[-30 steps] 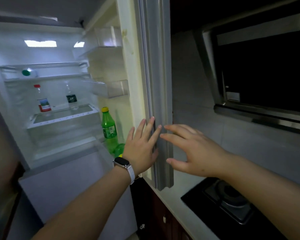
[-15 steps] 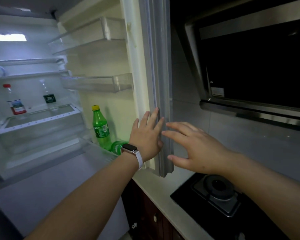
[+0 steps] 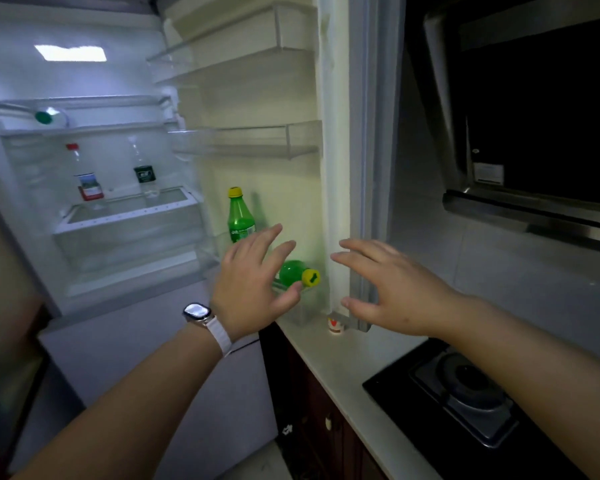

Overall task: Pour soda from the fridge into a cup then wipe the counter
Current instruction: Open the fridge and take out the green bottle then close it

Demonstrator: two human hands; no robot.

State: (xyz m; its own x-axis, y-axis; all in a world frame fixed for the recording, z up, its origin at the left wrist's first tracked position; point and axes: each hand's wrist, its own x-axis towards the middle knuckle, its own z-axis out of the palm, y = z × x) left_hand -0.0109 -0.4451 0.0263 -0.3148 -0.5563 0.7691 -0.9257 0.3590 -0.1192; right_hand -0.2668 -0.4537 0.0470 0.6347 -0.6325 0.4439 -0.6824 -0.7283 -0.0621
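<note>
Both my hands have come off the door edge since a moment ago, and the door (image 3: pixel 368 150) now stands wide, so its lowest bin shows. My left hand (image 3: pixel 253 289) hovers in front of that bin, fingers spread and relaxed, holding nothing; a watch (image 3: pixel 197 311) with a pale strap sits on its wrist. My right hand (image 3: pixel 392 292) hangs just beside the door's lower edge, fingers straight and loose, also holding nothing; I cannot tell whether its thumb touches the edge.

One green soda bottle (image 3: pixel 240 216) with a yellow cap stands upright in the door bin, its lower part hidden behind my left fingers. A second green bottle (image 3: pixel 297 273) lies on its side in the same bin, yellow cap towards me, just past my left thumb.

Inside the fridge (image 3: pixel 84 81), two clear bottles stand on a glass shelf, one red-capped (image 3: pixel 84 174), one dark-labelled (image 3: pixel 143 171). Above them a bottle with a green cap (image 3: pixel 51 116) lies on its side.

On the counter (image 3: pixel 329 362), a small red-and-white thing (image 3: pixel 336 325) sits by the door's bottom corner. A black hob (image 3: pixel 465 393) lies under my right forearm, with a dark hood (image 3: pixel 534 150) above.
</note>
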